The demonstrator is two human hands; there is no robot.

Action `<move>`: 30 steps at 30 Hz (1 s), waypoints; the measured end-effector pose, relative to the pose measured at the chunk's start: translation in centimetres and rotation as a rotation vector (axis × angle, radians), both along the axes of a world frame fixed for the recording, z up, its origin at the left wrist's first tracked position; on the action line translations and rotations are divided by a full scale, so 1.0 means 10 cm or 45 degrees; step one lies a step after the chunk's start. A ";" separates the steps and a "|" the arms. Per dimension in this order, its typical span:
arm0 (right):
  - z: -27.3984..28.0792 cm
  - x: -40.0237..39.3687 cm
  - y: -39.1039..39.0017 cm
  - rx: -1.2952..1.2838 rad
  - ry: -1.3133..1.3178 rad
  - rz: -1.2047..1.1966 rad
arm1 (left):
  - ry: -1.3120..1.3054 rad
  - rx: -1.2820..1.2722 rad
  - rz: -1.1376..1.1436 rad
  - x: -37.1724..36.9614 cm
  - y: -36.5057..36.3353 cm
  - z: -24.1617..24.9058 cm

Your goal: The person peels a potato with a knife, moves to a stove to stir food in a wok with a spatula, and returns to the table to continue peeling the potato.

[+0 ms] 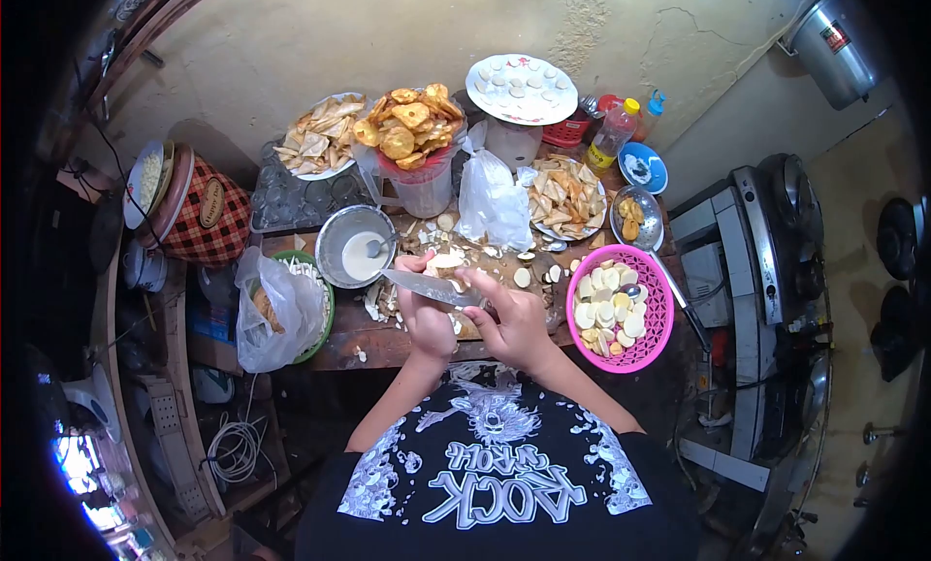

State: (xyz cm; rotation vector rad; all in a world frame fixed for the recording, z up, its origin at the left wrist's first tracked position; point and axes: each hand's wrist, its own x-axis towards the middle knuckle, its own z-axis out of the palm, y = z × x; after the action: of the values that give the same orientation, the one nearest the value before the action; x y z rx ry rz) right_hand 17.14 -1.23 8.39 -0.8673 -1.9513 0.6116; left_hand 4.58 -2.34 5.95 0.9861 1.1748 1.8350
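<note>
My right hand (514, 320) grips a knife (427, 287), its wide blade pointing left across the front of my other hand. In my left hand (427, 320) is a pale peeled tuber piece (445, 261), closed in by the fingers and partly hidden by the blade. Beneath both hands, white peelings and scraps (388, 309) litter the wooden table (339, 351). To the right, a pink basket (661, 343) holds pale round slices (606, 314) and a spoon. A metal bowl (330, 233) with white batter and a spoon stands to the left.
Golden fried pieces (407, 125) fill a container at the back, beside a white plastic bag (493, 202). Plates of folded pastries (567, 194) flank them. A strainer (637, 212) lies right, its handle past the table edge. A green basin (325, 333) with a bag sits left.
</note>
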 end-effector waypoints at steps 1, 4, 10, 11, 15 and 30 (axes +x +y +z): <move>0.03 0.02 0.00 -0.031 -0.085 0.014 | 0.002 0.010 -0.002 -0.01 0.00 -0.01; 0.11 0.12 0.05 -0.067 -0.285 0.066 | 0.121 -0.002 0.014 -0.01 -0.01 0.02; 0.18 0.20 0.13 0.015 -0.400 0.156 | -0.095 -0.059 -0.181 -0.01 -0.04 0.08; 0.13 0.16 0.12 0.055 -0.364 0.145 | -0.122 -0.075 -0.186 -0.01 -0.03 0.09; -0.04 0.03 0.01 0.058 -0.159 0.006 | -0.098 -0.156 -0.112 -0.01 -0.04 0.13; -0.04 0.02 -0.04 -1.490 1.093 0.278 | -1.095 -0.574 -0.592 -0.22 0.01 -0.15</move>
State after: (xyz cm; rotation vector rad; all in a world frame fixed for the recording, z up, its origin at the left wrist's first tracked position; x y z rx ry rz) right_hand 17.37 -1.62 8.01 -0.8042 -0.7835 1.9607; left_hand 2.39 -2.22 4.46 0.1301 0.6813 1.2952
